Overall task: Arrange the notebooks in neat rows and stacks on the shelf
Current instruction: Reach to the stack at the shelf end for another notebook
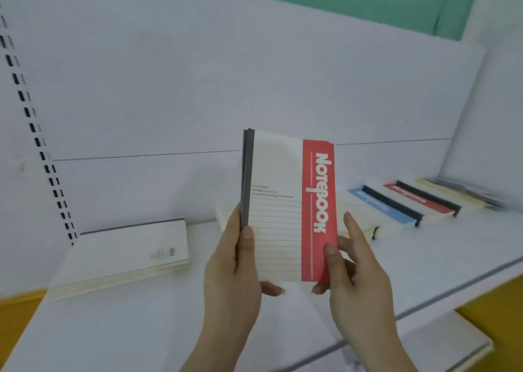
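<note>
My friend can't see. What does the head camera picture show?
Two hands, left hand and right hand, hold up red-and-white notebooks marked "Notebook" above a white shelf. A white stack lies at the left, a row of blue, red and yellow notebooks at the right.

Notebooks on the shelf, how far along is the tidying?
Partly done. A row of notebooks already lies along the shelf on the right. The left hand and right hand hold red notebooks upright, still unplaced. A white stack sits apart, left.
</note>
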`<action>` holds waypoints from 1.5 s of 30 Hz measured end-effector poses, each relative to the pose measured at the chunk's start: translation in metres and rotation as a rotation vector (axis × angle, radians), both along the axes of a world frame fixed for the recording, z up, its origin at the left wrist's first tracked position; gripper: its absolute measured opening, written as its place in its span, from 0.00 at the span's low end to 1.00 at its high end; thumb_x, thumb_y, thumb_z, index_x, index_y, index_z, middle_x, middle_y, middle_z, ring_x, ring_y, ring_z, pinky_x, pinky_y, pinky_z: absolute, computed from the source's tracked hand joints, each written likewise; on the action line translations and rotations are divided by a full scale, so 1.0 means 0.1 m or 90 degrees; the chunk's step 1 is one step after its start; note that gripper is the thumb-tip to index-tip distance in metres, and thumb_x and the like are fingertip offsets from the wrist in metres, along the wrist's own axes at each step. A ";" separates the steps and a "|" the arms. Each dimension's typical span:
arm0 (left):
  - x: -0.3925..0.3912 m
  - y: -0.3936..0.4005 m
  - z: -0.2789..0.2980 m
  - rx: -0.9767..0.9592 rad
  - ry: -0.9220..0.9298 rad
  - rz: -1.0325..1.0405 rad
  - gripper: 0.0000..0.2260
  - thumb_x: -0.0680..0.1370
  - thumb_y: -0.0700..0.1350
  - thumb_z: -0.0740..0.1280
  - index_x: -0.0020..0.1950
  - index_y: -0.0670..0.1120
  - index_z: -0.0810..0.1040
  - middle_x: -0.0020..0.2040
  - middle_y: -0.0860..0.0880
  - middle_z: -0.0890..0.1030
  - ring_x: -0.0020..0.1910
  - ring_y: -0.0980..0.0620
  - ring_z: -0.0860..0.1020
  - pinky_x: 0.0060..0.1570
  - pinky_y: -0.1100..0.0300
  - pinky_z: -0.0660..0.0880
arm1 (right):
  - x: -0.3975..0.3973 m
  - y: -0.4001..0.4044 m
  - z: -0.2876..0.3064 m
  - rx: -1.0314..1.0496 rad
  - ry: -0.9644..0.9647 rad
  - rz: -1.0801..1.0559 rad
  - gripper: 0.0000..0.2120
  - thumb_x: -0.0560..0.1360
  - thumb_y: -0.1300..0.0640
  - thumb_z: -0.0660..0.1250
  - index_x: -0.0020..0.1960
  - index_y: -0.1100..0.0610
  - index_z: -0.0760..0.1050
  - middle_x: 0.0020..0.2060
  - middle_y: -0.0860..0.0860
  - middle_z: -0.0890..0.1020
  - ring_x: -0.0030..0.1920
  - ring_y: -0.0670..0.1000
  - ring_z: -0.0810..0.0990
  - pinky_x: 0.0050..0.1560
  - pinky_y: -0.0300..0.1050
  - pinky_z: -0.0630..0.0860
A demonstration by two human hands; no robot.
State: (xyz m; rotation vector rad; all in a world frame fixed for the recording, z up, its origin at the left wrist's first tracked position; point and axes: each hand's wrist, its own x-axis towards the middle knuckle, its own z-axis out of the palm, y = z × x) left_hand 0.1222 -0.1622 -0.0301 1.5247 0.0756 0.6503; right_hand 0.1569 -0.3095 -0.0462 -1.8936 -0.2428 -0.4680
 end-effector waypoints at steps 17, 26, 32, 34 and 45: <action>1.02 -3.13 -0.17 0.094 0.037 -0.095 0.23 0.85 0.39 0.54 0.75 0.62 0.66 0.61 0.53 0.75 0.46 0.52 0.81 0.33 0.61 0.81 | 0.57 -3.39 0.04 -0.488 0.007 -0.057 0.39 0.73 0.33 0.58 0.76 0.39 0.41 0.72 0.36 0.49 0.62 0.35 0.60 0.60 0.28 0.67; 1.97 -3.54 -0.29 0.368 0.086 -0.079 0.22 0.84 0.48 0.60 0.77 0.59 0.61 0.57 0.61 0.75 0.54 0.61 0.75 0.55 0.63 0.78 | 1.62 -4.09 0.05 -0.572 0.000 -0.053 0.38 0.75 0.36 0.61 0.77 0.43 0.45 0.74 0.39 0.56 0.72 0.42 0.54 0.72 0.38 0.57; 2.54 -3.56 -0.25 0.660 0.188 -0.071 0.32 0.74 0.66 0.67 0.73 0.60 0.57 0.63 0.60 0.71 0.61 0.59 0.68 0.61 0.62 0.69 | 2.47 -4.21 0.06 -0.645 -0.020 -0.001 0.37 0.75 0.36 0.61 0.78 0.44 0.48 0.76 0.40 0.54 0.75 0.43 0.50 0.70 0.34 0.45; 2.70 -3.55 -0.24 0.769 0.213 -0.026 0.31 0.76 0.66 0.64 0.74 0.56 0.59 0.65 0.56 0.73 0.62 0.55 0.69 0.62 0.60 0.70 | 2.73 -4.23 0.05 -0.644 -0.027 0.031 0.37 0.75 0.37 0.62 0.78 0.45 0.49 0.76 0.39 0.53 0.76 0.42 0.46 0.66 0.32 0.40; 3.24 -3.66 -0.30 0.987 0.415 0.093 0.23 0.79 0.67 0.55 0.60 0.50 0.72 0.58 0.51 0.78 0.59 0.48 0.72 0.60 0.52 0.68 | 3.87 -4.27 -0.19 -0.700 -0.143 0.240 0.47 0.64 0.20 0.40 0.75 0.45 0.62 0.71 0.40 0.67 0.76 0.48 0.49 0.74 0.36 0.42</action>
